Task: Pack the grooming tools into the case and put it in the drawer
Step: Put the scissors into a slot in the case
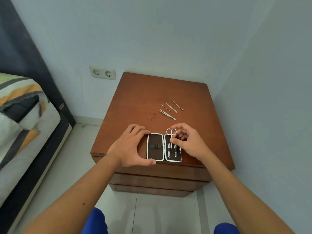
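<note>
An open, white-rimmed brown case point(155, 147) lies flat at the front edge of the wooden nightstand point(143, 98). My left hand point(130, 146) grips the case's left half at its top and bottom edges. My right hand point(189, 142) pinches small silver scissors point(171, 132), whose blades slide under the strap of the right half, finger loops sticking out past the top. Two clippers point(172, 150) sit strapped in that right half. Further back lie loose tweezers point(167, 114) and three thin metal tools point(172, 108).
The nightstand's drawers point(160, 180) are closed below the top. A bed point(22, 125) with a striped cover stands at the left. A double wall socket point(102, 72) is behind the nightstand, and walls close in at the back and right.
</note>
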Demonstrator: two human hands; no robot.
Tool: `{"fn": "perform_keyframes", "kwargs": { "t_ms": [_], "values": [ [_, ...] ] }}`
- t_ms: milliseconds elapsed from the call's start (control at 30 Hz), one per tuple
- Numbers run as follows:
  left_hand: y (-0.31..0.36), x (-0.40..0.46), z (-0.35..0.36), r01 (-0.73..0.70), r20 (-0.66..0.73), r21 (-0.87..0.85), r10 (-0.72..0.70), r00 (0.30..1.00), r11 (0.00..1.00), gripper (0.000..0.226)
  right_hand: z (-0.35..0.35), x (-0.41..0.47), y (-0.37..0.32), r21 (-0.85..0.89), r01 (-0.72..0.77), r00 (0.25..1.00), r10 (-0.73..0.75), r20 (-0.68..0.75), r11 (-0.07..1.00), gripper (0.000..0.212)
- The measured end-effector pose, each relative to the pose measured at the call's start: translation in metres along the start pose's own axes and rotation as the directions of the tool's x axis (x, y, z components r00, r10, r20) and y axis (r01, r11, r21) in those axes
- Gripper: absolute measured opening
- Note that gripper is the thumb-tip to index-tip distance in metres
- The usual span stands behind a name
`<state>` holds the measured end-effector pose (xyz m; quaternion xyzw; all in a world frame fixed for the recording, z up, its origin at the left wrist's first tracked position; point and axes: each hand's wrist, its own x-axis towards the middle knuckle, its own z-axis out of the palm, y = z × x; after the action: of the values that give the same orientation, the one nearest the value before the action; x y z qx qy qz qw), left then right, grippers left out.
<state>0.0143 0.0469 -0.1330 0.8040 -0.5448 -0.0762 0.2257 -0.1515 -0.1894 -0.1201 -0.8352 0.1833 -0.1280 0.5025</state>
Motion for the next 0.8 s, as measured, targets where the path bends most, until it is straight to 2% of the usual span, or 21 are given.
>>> {"fn": "perform_keyframes", "kwargs": {
  "t_ms": [133,267,433,800],
  "values": [
    [0.000,0.000,0.001,0.002,-0.002,-0.007,-0.002,1.000,1.000,0.112,-0.004,-0.002,0.000,-0.069,-0.021,1.000,0.021,0.002,0.997,0.039],
    [0.000,-0.001,0.001,-0.003,-0.012,-0.008,0.003,1.000,1.000,0.113,-0.008,-0.008,-0.006,-0.171,0.018,1.000,-0.016,0.015,0.985,0.035],
    [0.000,0.000,0.001,0.002,-0.005,-0.004,-0.002,1.000,1.000,0.113,-0.016,-0.013,-0.018,-0.340,0.051,0.988,0.001,0.152,0.939,0.059],
    [-0.001,0.000,0.001,0.002,-0.003,0.000,-0.002,1.000,1.000,0.114,-0.019,-0.019,-0.023,-0.424,0.100,0.973,0.001,0.232,0.900,0.063]
  ]
}}
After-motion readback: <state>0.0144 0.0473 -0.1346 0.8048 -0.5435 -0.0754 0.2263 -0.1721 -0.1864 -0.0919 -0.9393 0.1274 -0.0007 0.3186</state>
